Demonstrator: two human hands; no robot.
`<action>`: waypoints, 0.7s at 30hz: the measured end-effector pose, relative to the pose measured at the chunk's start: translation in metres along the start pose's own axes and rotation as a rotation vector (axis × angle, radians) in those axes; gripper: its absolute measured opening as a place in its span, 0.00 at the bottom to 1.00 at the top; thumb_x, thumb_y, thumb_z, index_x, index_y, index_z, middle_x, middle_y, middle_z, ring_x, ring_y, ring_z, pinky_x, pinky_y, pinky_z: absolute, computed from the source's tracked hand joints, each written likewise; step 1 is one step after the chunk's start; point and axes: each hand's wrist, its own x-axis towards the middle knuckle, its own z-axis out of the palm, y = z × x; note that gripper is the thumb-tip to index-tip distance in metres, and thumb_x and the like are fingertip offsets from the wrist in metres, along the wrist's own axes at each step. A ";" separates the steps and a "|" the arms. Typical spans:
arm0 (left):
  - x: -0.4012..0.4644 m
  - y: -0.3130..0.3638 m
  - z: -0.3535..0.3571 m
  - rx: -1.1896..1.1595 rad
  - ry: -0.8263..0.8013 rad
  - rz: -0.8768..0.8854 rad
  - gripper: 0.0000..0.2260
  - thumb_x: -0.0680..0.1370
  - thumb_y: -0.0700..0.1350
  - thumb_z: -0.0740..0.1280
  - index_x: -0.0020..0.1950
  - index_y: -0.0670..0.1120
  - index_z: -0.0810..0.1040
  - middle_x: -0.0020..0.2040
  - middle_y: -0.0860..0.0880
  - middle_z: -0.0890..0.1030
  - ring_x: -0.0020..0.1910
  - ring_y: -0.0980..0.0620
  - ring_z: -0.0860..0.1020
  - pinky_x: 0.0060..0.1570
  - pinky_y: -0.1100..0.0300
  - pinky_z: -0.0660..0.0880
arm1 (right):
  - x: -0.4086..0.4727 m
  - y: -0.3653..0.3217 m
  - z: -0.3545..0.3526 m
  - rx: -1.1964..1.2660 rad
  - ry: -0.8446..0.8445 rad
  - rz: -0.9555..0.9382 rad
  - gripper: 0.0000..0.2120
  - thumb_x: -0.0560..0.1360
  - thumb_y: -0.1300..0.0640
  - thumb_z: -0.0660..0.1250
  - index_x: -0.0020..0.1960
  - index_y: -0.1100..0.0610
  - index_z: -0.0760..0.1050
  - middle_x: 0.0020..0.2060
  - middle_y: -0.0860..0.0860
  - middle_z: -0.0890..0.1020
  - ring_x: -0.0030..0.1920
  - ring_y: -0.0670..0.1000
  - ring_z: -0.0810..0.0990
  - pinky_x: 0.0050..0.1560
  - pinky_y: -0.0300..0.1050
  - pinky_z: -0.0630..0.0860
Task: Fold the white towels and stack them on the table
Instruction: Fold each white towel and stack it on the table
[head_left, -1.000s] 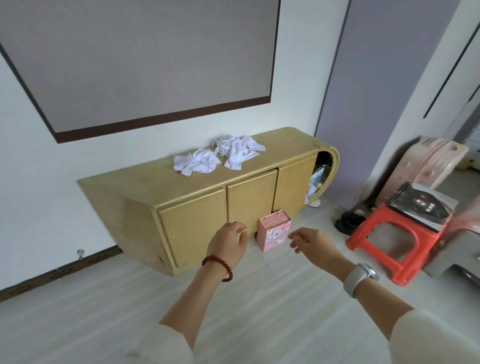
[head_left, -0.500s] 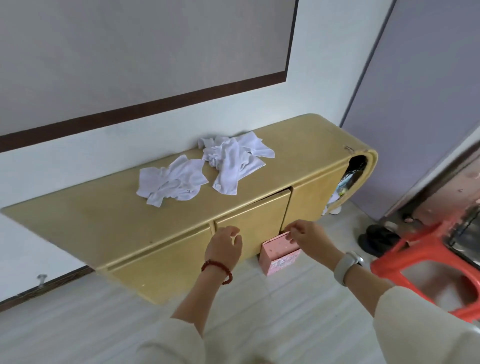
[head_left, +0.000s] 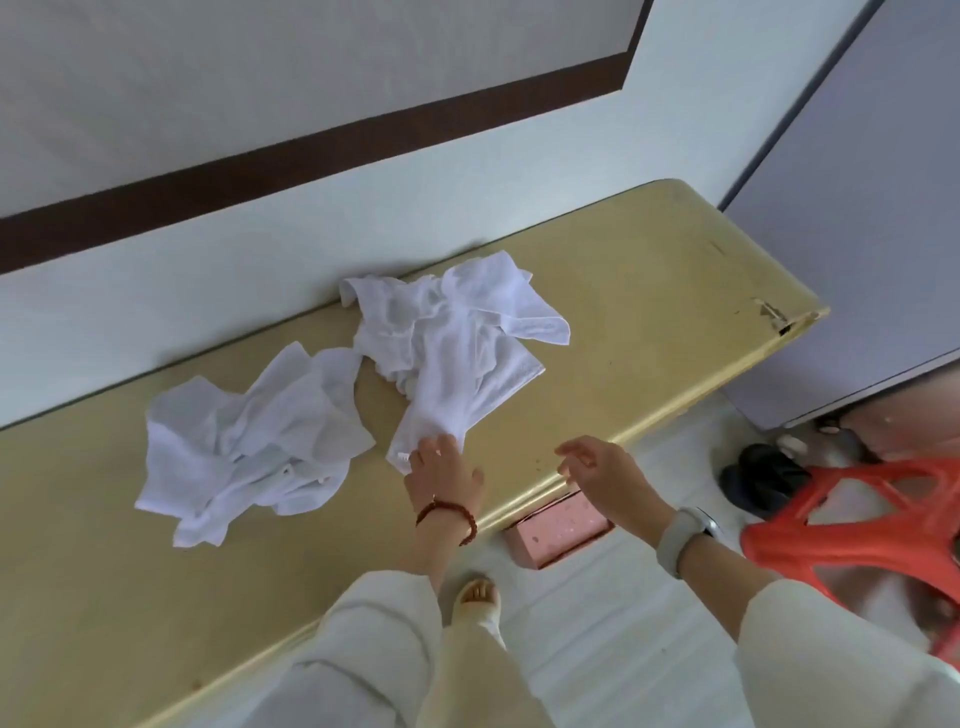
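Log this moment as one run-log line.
stage: reaching | left hand: touching right towel corner | right hand: open, empty | left towel: crumpled | folded: none

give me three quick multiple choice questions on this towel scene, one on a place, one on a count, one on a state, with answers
1. Where does the pink rectangular box sit?
A. on the cabinet top
B. on the floor by the cabinet front
C. on the red stool

2. How many crumpled heaps of white cloth towels lie on the yellow wooden cabinet top?
A. one
B. two
C. four

3. What is the left hand doing?
A. touching the near corner of the right towel heap
B. lifting the pink box
C. resting on the stool

Answers:
1 B, the box stands on the pale floor just below the cabinet edge.
2 B, a left towel heap and a right one lie apart.
3 A, its fingers lie on that corner, while the right hand hovers open, holding nothing.
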 end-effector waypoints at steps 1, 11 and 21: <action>0.009 0.000 0.003 0.050 0.009 -0.016 0.20 0.77 0.51 0.60 0.65 0.42 0.64 0.63 0.43 0.67 0.62 0.43 0.67 0.57 0.51 0.70 | 0.012 -0.003 -0.002 -0.002 -0.005 0.001 0.11 0.76 0.65 0.58 0.51 0.57 0.76 0.36 0.47 0.79 0.35 0.40 0.77 0.34 0.28 0.68; 0.035 -0.021 -0.022 -0.402 0.132 0.155 0.03 0.75 0.36 0.64 0.47 0.38 0.76 0.42 0.45 0.79 0.42 0.48 0.77 0.43 0.59 0.73 | 0.092 -0.035 0.000 -0.439 -0.100 -0.438 0.23 0.73 0.65 0.62 0.67 0.54 0.68 0.63 0.54 0.72 0.62 0.55 0.71 0.58 0.49 0.71; 0.021 0.046 -0.109 -0.700 0.664 0.105 0.07 0.76 0.39 0.56 0.45 0.42 0.73 0.41 0.56 0.74 0.43 0.68 0.71 0.47 0.75 0.67 | 0.134 -0.085 -0.026 -0.456 -0.268 -0.828 0.08 0.77 0.53 0.60 0.48 0.56 0.74 0.40 0.45 0.76 0.51 0.48 0.75 0.70 0.48 0.55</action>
